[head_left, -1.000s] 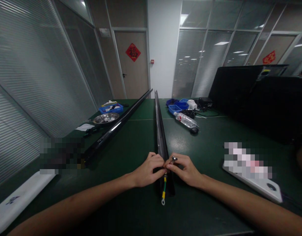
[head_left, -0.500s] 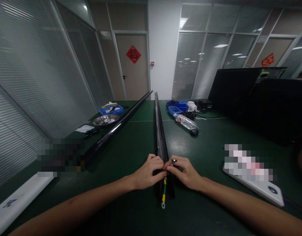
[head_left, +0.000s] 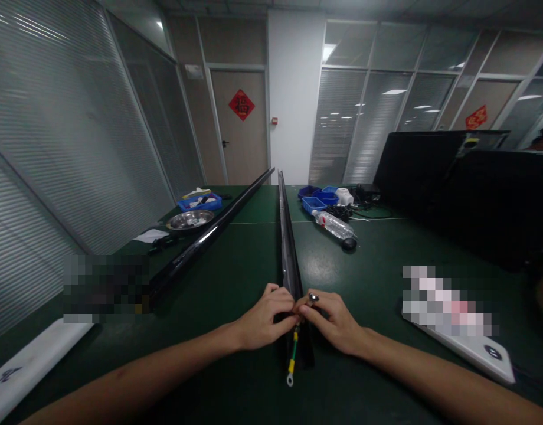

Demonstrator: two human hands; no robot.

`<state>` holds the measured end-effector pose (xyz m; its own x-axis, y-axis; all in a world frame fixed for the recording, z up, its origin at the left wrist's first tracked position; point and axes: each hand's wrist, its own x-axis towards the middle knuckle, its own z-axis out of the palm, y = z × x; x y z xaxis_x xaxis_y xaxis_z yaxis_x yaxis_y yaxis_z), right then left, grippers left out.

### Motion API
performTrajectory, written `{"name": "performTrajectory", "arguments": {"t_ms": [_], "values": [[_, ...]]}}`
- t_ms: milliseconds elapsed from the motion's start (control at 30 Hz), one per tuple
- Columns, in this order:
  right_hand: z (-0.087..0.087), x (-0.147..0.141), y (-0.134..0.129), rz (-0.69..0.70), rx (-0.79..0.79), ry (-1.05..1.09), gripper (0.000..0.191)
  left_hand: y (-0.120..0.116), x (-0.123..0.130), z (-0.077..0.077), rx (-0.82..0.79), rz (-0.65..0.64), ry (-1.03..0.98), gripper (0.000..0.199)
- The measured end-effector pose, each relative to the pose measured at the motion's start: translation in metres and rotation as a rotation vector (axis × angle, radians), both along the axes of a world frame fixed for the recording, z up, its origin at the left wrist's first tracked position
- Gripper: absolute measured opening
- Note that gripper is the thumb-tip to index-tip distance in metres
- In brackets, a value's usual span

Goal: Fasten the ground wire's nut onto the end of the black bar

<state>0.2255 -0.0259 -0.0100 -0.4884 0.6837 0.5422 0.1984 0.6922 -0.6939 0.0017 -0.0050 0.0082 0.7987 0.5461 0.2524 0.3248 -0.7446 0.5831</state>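
A short green-and-yellow ground wire (head_left: pixel 293 352) hangs over the near end of a long dark channel rail (head_left: pixel 288 248), its loose ring terminal pointing toward me. At the wire's upper end, the fingers of my left hand (head_left: pixel 271 316) are closed in a pinch. My right hand (head_left: pixel 331 319), wearing a ring (head_left: pixel 313 297), is closed too, its thumb and fingertips meeting the left fingertips there. Any small part between the right fingertips is hidden. A second glossy dark rail (head_left: pixel 209 234) lies slantwise to the left.
On the left are a metal bowl (head_left: pixel 190 220), a blue tray (head_left: pixel 199 202) and a white object (head_left: pixel 36 360). To the right lie a plastic bottle (head_left: pixel 334 225), blue bins (head_left: pixel 314 204) and a white phone-like device (head_left: pixel 468 354). Dark monitors (head_left: pixel 422 162) stand behind.
The view has tipped up slightly, so everything sits lower in the picture. Both hands keep their pinch at the same spot. The wire's free end has swung a little left.
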Motion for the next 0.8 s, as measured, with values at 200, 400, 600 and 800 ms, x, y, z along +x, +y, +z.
{"name": "performTrajectory", "arguments": {"t_ms": [200, 400, 600, 800], "values": [[0.0019, 0.0016, 0.0000, 0.006, 0.036, 0.018, 0.029, -0.0005, -0.0001, -0.0006, 0.015, 0.023, 0.005, 0.015], [0.0011, 0.0009, 0.0016, 0.030, 0.013, -0.009, 0.030, -0.0009, 0.0004, -0.0002, 0.012, 0.027, 0.013, 0.016], [0.0006, 0.0016, 0.0022, 0.027, 0.001, -0.005, 0.029, 0.0006, -0.0002, -0.0004, 0.010, -0.014, 0.016, 0.018], [0.0017, 0.0016, 0.0009, 0.012, 0.010, -0.001, 0.028, 0.0006, -0.0001, 0.0003, 0.017, -0.006, 0.007, 0.018]]}}
